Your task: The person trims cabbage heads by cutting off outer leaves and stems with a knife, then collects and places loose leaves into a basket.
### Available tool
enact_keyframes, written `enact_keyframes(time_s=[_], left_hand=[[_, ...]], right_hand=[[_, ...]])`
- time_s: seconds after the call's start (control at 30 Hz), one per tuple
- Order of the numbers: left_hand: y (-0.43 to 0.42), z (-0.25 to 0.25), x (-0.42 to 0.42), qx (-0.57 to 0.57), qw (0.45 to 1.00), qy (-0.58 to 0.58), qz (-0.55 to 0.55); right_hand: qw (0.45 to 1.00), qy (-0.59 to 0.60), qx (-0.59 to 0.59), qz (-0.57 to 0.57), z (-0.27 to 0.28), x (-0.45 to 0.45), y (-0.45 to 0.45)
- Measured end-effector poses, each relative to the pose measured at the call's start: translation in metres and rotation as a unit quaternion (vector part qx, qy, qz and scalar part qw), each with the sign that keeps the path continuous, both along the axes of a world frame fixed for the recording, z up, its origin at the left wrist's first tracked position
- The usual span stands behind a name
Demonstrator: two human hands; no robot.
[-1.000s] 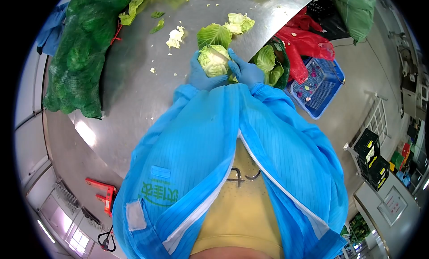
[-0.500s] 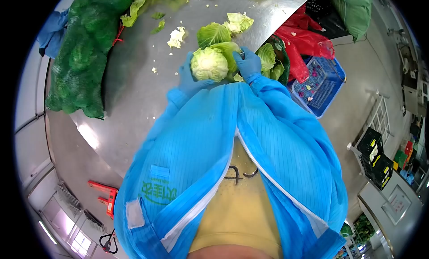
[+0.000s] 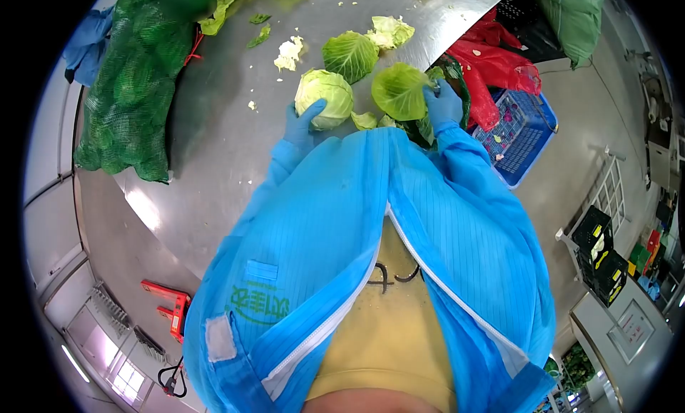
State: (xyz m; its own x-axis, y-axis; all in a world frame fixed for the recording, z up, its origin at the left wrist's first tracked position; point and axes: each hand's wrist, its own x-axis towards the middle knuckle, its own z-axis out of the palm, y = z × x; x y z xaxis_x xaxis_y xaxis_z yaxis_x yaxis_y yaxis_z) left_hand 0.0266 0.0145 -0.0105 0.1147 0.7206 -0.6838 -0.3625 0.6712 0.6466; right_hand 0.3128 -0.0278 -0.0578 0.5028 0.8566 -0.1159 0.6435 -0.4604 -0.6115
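My left hand (image 3: 302, 123), in a blue glove, is closed on the lower left side of a pale green cabbage head (image 3: 325, 98) at the near edge of the metal table (image 3: 221, 120). Off to the right, my right hand (image 3: 443, 103), also gloved, pinches the edge of a loose green cabbage leaf (image 3: 400, 91), which is apart from the head. Another leaf (image 3: 349, 56) lies just beyond the head, with a pale cabbage piece (image 3: 391, 32) touching it. Small scraps (image 3: 289, 53) are scattered to the left.
A green net sack of cabbages (image 3: 132, 92) lies along the table's left side. At the right are a red net bag (image 3: 492, 63), a blue basket (image 3: 519, 138) with scraps, and a green sack (image 3: 571, 24). Black crates (image 3: 599, 249) stand farther right.
The leaf has come off the cabbage head and moved right in my right hand. My left hand has kept hold of the head, which has turned and shifted slightly.
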Motion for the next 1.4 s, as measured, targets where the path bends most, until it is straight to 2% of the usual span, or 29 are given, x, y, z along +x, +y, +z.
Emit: enact_keyframes(time_s=[0.03, 0.1, 0.13, 0.2, 0.23, 0.27, 0.3, 0.33, 0.57, 0.67, 0.83, 1.07, 1.17, 1.23, 1.37, 1.4], left_hand=[[0.001, -0.005, -0.001, -0.001, 1.0, 0.0, -0.001], [0.005, -0.024, 0.003, 0.202, 0.971, 0.1, -0.082], [0.006, -0.032, 0.009, 0.201, 0.971, 0.096, -0.083], [0.007, -0.044, 0.015, 0.301, 0.937, 0.113, -0.136], [0.006, -0.035, 0.021, 0.357, 0.901, 0.197, -0.147], [0.008, -0.036, 0.022, 0.358, 0.9, 0.196, -0.149], [0.008, -0.037, 0.023, 0.39, 0.855, 0.289, -0.181], [0.007, -0.037, 0.022, 0.415, 0.799, 0.38, -0.211], [0.003, -0.029, 0.024, 0.406, 0.797, 0.387, -0.224], [0.004, -0.025, 0.027, 0.399, 0.778, 0.413, -0.254], [0.004, -0.023, 0.031, 0.371, 0.809, 0.38, -0.251], [0.001, -0.017, 0.039, 0.359, 0.815, 0.392, -0.232], [-0.001, -0.023, 0.041, 0.351, 0.805, 0.416, -0.237], [-0.007, -0.04, 0.042, 0.48, 0.74, 0.426, -0.202], [-0.009, -0.061, 0.039, 0.535, 0.751, 0.357, -0.151], [-0.006, -0.06, 0.036, 0.489, 0.8, 0.308, -0.16]], right_hand=[[1.0, 0.0, -0.001, -0.001, 0.003, -0.001, -0.005], [1.0, -0.011, -0.022, 0.007, 0.015, 0.0, -0.014], [0.997, 0.015, -0.018, 0.068, 0.022, -0.012, -0.015], [0.982, 0.036, 0.038, 0.182, 0.027, -0.033, -0.015], [0.983, 0.036, 0.039, 0.178, 0.032, -0.044, -0.012], [0.974, 0.043, -0.013, 0.222, 0.038, -0.053, -0.008], [0.961, 0.051, -0.065, 0.264, 0.043, -0.058, -0.004], [0.961, 0.053, -0.065, 0.263, 0.047, -0.06, -0.002], [0.946, 0.015, -0.129, 0.297, 0.063, -0.064, 0.003], [0.943, 0.003, -0.145, 0.301, 0.063, -0.062, 0.005], [0.944, -0.016, -0.15, 0.292, 0.067, -0.063, 0.008], [0.953, -0.009, -0.129, 0.275, 0.058, -0.067, 0.012], [0.962, 0.01, -0.123, 0.242, 0.053, -0.07, 0.013], [0.987, 0.082, -0.016, 0.139, 0.034, -0.067, 0.016], [0.985, 0.123, 0.008, 0.123, 0.024, -0.067, 0.017], [0.978, 0.182, 0.022, 0.1, 0.02, -0.068, 0.016]])
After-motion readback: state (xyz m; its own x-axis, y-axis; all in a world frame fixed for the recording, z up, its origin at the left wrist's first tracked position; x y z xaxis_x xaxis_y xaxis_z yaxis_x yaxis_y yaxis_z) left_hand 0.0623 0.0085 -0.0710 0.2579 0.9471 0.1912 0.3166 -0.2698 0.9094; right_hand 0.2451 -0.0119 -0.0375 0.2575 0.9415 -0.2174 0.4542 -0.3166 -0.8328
